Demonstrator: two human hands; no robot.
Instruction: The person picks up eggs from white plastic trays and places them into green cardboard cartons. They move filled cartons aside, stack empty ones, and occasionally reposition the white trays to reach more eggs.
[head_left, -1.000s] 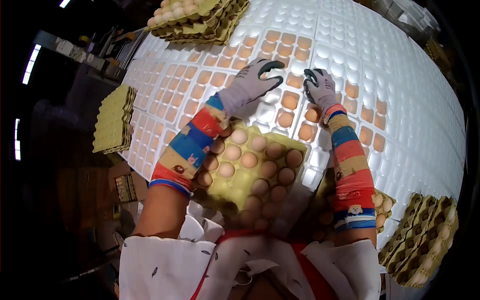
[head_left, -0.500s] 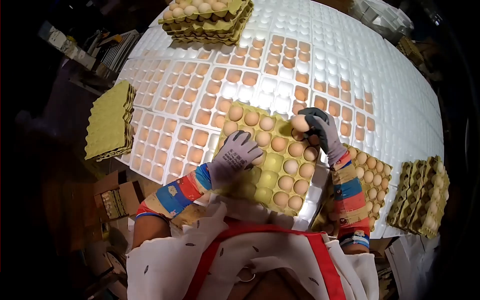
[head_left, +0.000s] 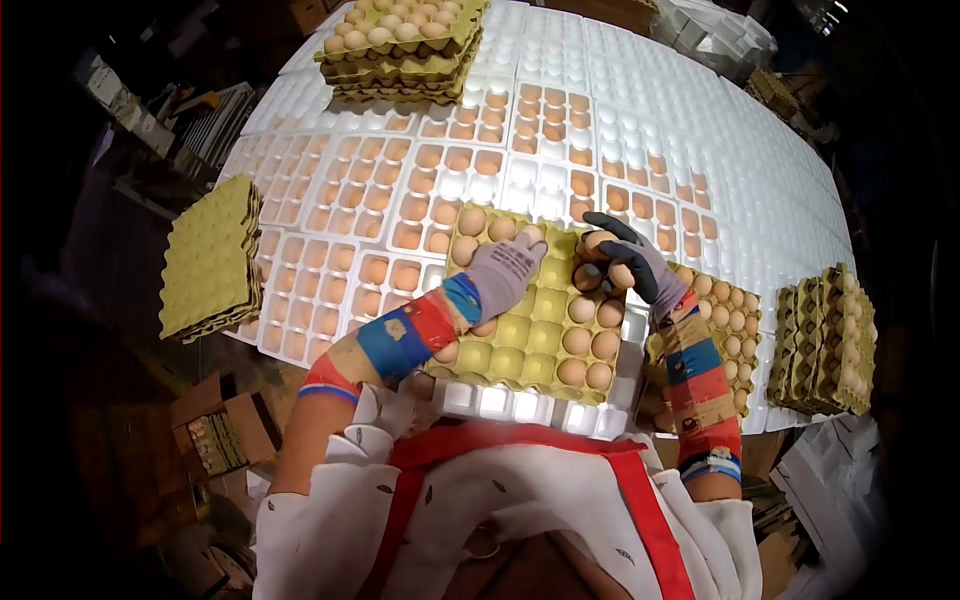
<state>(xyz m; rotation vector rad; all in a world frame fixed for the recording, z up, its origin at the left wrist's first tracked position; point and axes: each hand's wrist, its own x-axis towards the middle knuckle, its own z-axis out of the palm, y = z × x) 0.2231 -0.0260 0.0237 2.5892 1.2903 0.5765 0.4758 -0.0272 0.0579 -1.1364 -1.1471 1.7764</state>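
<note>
A yellow-green pulp egg tray [head_left: 510, 365] lies in front of me, with brown eggs along its left and right sides and bare cups down the middle. My left hand [head_left: 505, 275], in a grey work glove, reaches over the tray with its fingers curled round an egg [head_left: 531, 234] in the far row. At the tray's right side, my right hand [head_left: 640, 265] wears a grey glove with dark fingers. Its bent fingers hold an egg [head_left: 621, 276], and another egg [head_left: 597, 243] shows between the fingers and thumb.
White foam trays [head_left: 640, 90] cover the table, several cups holding eggs. A stack of filled pulp trays [head_left: 395, 75] stands at the far left, empty ones [head_left: 210, 260] at the left edge. More egg-filled trays [head_left: 725, 335] sit on the right, beside an upright stack [head_left: 825, 340].
My left hand has moved away from me and right, to the far row. More middle cups are bare. My right hand has lowered slightly, with eggs in its fingers.
</note>
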